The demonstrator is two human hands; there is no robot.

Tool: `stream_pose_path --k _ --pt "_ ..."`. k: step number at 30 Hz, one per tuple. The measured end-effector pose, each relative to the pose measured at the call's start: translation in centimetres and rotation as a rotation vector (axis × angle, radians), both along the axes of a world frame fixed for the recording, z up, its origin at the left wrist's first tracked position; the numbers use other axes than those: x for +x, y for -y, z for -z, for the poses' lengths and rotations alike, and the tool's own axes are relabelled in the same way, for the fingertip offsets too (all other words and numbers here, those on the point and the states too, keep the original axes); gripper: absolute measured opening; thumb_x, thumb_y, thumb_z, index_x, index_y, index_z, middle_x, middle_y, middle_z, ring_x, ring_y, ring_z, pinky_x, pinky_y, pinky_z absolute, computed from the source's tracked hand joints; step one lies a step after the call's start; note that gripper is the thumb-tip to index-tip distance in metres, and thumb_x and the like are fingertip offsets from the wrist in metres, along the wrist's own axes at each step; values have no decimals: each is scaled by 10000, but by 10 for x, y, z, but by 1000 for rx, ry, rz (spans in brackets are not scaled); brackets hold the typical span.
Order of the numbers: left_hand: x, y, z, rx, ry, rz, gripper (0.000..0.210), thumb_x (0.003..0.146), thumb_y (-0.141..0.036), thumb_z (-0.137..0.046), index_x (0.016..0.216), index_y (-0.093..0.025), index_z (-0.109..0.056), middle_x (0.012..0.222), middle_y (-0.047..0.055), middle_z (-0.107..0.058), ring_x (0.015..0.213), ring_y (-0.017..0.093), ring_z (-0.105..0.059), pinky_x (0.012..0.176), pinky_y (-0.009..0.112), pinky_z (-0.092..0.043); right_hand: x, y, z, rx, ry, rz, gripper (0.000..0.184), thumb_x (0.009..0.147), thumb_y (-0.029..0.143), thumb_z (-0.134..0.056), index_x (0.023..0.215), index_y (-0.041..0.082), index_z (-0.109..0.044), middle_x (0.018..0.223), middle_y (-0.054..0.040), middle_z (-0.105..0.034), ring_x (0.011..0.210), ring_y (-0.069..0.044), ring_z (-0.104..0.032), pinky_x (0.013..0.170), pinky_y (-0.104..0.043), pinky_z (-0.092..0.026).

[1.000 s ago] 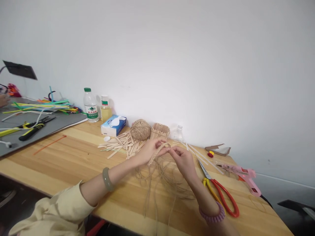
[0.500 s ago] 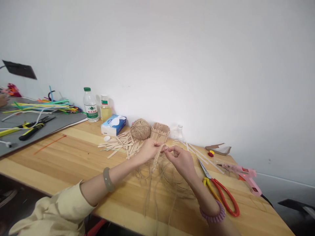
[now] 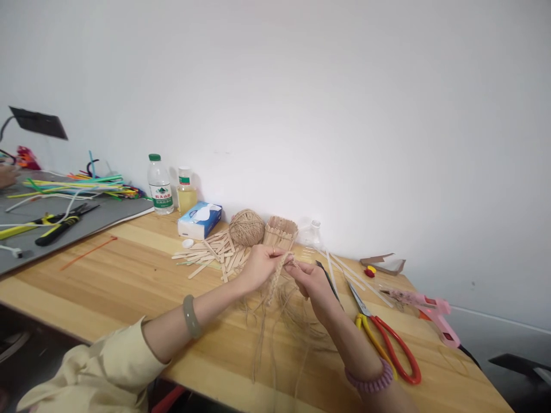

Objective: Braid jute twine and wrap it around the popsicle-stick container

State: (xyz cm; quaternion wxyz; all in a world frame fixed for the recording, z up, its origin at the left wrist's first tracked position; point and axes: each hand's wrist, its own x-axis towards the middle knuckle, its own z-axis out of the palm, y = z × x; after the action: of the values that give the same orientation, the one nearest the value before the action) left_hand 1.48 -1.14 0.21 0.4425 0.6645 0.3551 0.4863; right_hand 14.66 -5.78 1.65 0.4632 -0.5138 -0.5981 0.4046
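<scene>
Between my hands hangs a braided strip of jute twine (image 3: 274,284), its loose strands trailing over the table toward me. My left hand (image 3: 263,265) pinches the braid near its top end. Close beside it, my right hand (image 3: 313,281) has thumb and fingers closed on strands of the same twine. Beneath my hands lies a loose tangle of twine (image 3: 297,307). A ball of twine (image 3: 247,228) and a small container of wooden craft sticks (image 3: 280,231) stand just behind.
Loose craft sticks (image 3: 210,252) lie left of the ball. At right are red-and-yellow-handled scissors (image 3: 390,344) and a pink glue gun (image 3: 430,310). A tissue box (image 3: 200,220), a water bottle (image 3: 160,186), pliers (image 3: 60,228) and pipe cleaners (image 3: 81,184) are farther left. Another person's hand (image 3: 7,175) shows at the left edge.
My right hand has turned and dropped slightly, its fingers now curled lower beside the braid. A dark object behind my right hand has come into view. My left hand stays at the braid.
</scene>
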Motion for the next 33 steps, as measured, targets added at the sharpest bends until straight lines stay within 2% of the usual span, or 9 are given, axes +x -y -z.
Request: stream_pose_path --k 4,8,13,19,23,25,27,30,33 --pt "0 0 0 2 11 17 277 696 -354 -579 703 -109 -708 626 28 -646 617 153 -546 572 231 -404 0 -6 9 -199 -229 -37 320 643 386 -627 537 191 -397 394 116 -177 391 -45 -85 396 -228 -54" --pt "-4 1 -4 126 -114 -47 265 717 -315 -544 630 -108 -686 529 -5 -572 549 115 -484 512 201 -341 4 -5 6 -223 -197 -104 300 674 359 -613 536 186 -410 401 107 -191 399 -49 -94 405 -238 -57" --pt "-9 1 -11 179 -237 -51 304 720 -320 -529 547 -94 -635 458 -33 -422 491 81 -375 472 190 -271 8 1 -7 -131 -16 -115 183 676 311 -623 594 168 -543 464 72 -252 441 -63 -167 421 -232 -127" --pt "-13 -4 -13 194 -253 11 337 711 -354 -537 487 -104 -574 451 -39 -367 478 75 -337 458 187 -248 13 2 -13 -4 99 -188 234 700 331 -578 550 167 -503 552 37 -380 554 -100 -348 537 -231 -280" --pt "-14 -9 -13 30 -255 189 300 668 -387 -582 568 -108 -629 499 -21 -485 503 95 -414 489 195 -311 17 -1 -11 33 166 -180 224 718 325 -541 558 170 -511 563 33 -415 580 -115 -389 564 -235 -302" --pt "-14 -11 -13 -37 -226 319 242 644 -350 -608 657 -115 -668 577 -2 -568 568 119 -479 556 207 -364 17 -2 -9 38 190 -174 227 729 338 -532 577 171 -512 573 32 -414 577 -112 -385 556 -230 -298" --pt "-14 -12 -12 -52 -223 372 212 635 -310 -611 693 -118 -680 622 8 -600 613 132 -505 603 216 -381 17 -2 -8 53 251 -162 254 748 362 -513 581 171 -496 562 37 -384 551 -104 -358 528 -222 -278" --pt "-16 -13 -10 -7 -322 314 213 659 -305 -577 658 -111 -667 573 -5 -560 569 120 -467 557 211 -352 15 -1 -7 133 462 -97 303 785 385 -467 566 175 -476 528 43 -349 513 -98 -324 493 -215 -240" --pt "-17 -12 -8 59 -430 237 225 697 -296 -521 626 -116 -637 509 -28 -482 499 98 -398 484 203 -288 14 0 -5 222 714 33 311 803 377 -447 570 180 -508 490 41 -379 482 -100 -333 483 -214 -218"
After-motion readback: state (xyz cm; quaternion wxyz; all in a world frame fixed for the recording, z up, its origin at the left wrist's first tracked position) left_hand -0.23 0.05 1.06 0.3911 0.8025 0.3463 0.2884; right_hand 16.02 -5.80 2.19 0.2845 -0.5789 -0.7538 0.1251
